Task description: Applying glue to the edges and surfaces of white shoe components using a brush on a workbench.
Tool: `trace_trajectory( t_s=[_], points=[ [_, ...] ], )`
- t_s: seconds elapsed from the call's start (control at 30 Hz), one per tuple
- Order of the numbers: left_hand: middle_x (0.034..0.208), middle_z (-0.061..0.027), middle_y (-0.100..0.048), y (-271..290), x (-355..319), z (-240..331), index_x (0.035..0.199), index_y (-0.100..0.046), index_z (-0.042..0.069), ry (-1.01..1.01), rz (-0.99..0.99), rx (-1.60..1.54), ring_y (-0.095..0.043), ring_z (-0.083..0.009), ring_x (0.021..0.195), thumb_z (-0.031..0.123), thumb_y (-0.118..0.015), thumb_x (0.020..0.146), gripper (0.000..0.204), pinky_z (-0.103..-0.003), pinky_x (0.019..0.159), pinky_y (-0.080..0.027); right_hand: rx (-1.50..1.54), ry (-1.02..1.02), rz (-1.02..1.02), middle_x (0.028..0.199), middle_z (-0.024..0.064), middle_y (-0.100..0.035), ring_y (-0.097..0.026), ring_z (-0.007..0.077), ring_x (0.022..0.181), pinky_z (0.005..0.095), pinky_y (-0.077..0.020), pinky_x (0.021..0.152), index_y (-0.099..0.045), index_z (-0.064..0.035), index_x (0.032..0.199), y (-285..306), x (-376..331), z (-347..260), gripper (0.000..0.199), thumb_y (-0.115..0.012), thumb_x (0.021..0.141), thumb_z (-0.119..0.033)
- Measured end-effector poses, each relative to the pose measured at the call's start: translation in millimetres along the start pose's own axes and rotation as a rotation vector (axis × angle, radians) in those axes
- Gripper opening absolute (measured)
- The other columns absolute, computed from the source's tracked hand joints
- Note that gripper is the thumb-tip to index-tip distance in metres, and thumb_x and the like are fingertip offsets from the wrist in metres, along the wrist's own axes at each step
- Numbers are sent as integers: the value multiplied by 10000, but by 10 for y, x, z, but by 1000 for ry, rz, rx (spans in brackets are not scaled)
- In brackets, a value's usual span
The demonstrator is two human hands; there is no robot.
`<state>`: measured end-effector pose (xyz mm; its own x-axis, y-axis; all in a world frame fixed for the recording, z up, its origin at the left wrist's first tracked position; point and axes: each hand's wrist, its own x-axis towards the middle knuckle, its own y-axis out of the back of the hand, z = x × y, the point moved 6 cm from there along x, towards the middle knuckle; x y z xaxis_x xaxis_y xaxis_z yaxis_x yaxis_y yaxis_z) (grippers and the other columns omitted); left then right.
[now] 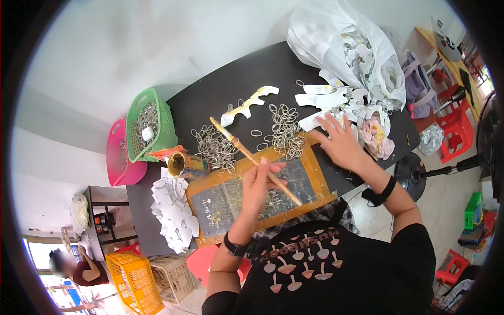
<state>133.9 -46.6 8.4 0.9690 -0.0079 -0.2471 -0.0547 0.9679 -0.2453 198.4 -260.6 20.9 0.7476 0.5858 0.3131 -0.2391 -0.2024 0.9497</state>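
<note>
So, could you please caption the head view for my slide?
Left hand holds a brush over a glue-smeared board; right hand reaches for white cutouts beside metal rings.

the scene is brightly and evenly lit, with soft daylight. the strongest light sits at the lower left, where a window area [58, 294] is washed out pale blue-white. the white wall [131, 47] is bright with a gentle grey falloff toward the left. shadows are soft: a faint one lies beside the green basket [149, 126] on the wall, and little under the hands on the black bench [231, 89]. a white plastic bag [341, 42] shows mild glare. fisheye distortion bends the bench edges, and a black vignette rings the frame. the centre is sharp; the rim softens.
</note>
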Motion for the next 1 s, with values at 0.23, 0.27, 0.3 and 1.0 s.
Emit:
trace_trajectory(
  t_s=[0.23,0.27,0.3,1.0],
  points=[
    [964,-211,-659,265,-141,-122,824,-582,-62,-29,43,71,-658,-208,599,294,-424,993,424,-268,528,-549,-41,-28,-42,1393,109,-405,-347,313,1323,588,-252,1054,-524,-127,1219,-458,184,488,336,-483,887,-155],
    [958,-209,-661,264,-148,-132,819,-584,-61,-39,39,63,-657,-206,596,283,-427,993,416,-267,524,-547,-43,-61,-45,1390,111,-406,-347,314,1323,588,-253,1054,-512,-127,1231,-470,247,535,334,-474,901,-162],
    [958,-209,-661,268,-152,-144,819,-584,-61,-39,38,62,-657,-206,596,283,-427,993,416,-267,524,-547,-45,-94,-46,1388,112,-406,-347,315,1322,588,-253,1053,-499,-127,1243,-487,300,586,332,-466,915,-169],
    [939,-168,-676,450,-275,-239,811,-599,-57,-14,70,69,-658,-181,595,280,-451,987,408,-238,512,-512,-106,-144,-119,925,179,-615,-535,321,999,432,-472,835,-670,-54,1036,-684,1546,807,393,-534,872,-384]
  ],
)
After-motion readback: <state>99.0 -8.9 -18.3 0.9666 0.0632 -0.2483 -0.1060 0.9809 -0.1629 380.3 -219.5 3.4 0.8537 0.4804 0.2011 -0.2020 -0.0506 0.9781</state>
